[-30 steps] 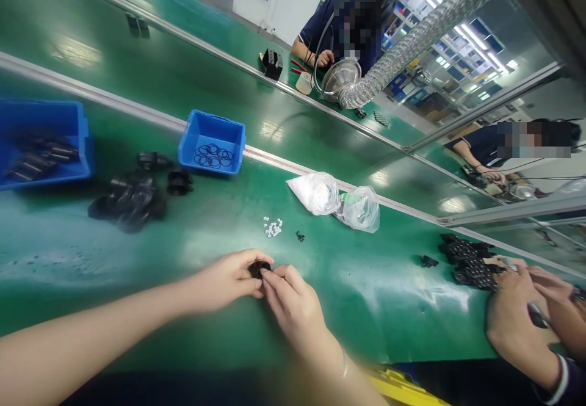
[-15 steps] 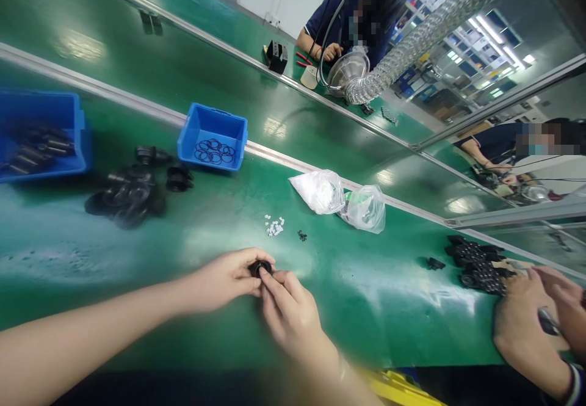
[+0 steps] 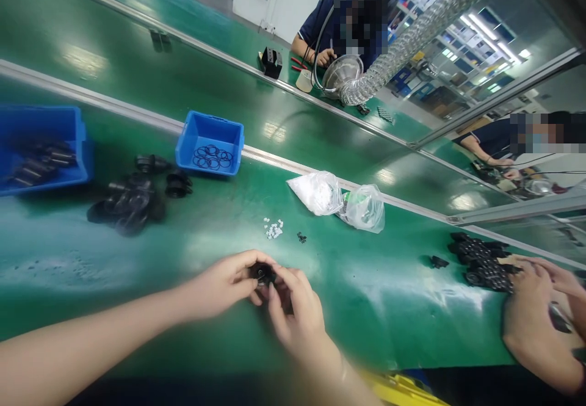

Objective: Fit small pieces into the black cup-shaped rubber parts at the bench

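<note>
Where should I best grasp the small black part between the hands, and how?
Take the small black part by its outer wall, probably from the left, where the left hand holds it. It looks round, with its open end toward the camera, so holding the side should leave the opening free.

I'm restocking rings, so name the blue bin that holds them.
The right-hand blue bin; thin black rings lie inside, while the far-left blue bin holds chunkier dark parts.
</note>
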Motion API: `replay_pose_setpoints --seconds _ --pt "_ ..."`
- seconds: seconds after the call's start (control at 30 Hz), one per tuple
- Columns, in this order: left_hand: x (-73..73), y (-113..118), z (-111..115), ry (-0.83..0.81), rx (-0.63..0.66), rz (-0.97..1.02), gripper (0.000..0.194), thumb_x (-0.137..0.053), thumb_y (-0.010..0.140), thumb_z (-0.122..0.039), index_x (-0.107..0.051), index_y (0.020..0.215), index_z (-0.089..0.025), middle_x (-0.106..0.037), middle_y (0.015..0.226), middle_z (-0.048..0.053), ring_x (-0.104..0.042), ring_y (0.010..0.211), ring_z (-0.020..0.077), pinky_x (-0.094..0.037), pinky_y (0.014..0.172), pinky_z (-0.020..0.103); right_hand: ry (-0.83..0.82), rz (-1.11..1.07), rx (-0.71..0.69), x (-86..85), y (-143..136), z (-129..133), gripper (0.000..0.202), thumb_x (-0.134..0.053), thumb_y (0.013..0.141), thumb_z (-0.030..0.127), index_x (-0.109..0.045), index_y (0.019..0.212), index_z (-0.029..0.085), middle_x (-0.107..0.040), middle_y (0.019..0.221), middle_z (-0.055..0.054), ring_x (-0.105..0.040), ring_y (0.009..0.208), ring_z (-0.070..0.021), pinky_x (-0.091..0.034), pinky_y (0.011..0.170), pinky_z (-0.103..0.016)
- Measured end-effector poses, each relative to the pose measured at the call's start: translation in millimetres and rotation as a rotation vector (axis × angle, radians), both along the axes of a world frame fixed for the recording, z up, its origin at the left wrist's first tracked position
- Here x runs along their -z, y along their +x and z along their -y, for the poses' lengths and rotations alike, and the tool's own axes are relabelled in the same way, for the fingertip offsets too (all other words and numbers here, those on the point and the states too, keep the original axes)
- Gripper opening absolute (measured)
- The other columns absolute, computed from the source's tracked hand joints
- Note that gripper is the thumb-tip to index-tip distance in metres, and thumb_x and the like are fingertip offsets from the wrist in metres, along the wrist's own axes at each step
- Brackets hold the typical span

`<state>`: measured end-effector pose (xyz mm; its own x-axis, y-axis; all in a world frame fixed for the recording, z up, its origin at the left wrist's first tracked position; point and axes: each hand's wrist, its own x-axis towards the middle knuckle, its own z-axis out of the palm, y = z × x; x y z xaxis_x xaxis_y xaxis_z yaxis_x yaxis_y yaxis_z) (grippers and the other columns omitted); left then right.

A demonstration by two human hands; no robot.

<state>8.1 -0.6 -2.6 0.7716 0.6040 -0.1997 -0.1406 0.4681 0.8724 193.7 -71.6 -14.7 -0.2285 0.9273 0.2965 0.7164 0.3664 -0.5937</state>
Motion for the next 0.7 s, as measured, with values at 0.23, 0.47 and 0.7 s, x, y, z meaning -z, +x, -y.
replay_pose_setpoints --seconds 0.23,0.47,0.7 --pt "3.4 2 1 0.186 -0.061 -0.131 0.020 -0.046 0.089 -0.016 -0.059 0.105 -0.018 -0.064 0.094 0.003 -0.064 0.084 0.0175 -0.052 0.076 0.032 -0.056 0.096 -0.037 7.5 -5 2 0.048 -0.049 0.091 0.022 -0.038 0.138 0.021 -0.060 0.090 -0.007 -0.064 0.073 -0.0186 -0.057 0.061 -0.031" --pt "1.2 1 3 0.332 -0.064 -0.241 0.030 -0.047 0.086 -0.014 -0.060 0.113 -0.019 -0.067 0.108 0.007 -0.063 0.101 0.0213 -0.050 0.088 0.033 0.130 0.252 -0.083 27.4 0 -5 0.042 -0.050 0.093 0.031 -0.046 0.133 0.022 -0.066 0.095 -0.008 -0.067 0.063 -0.0164 -0.057 0.056 -0.025" --pt "-11.8 -5 5 0.496 0.003 -0.352 0.038 -0.048 0.087 -0.018 -0.055 0.124 -0.023 -0.063 0.123 0.006 -0.056 0.114 0.0227 -0.044 0.098 0.036 0.226 0.288 -0.147 31.6 3 -10 0.035 -0.040 0.097 0.031 -0.050 0.127 0.017 -0.069 0.103 -0.010 -0.071 0.077 -0.0180 -0.058 0.060 -0.023"
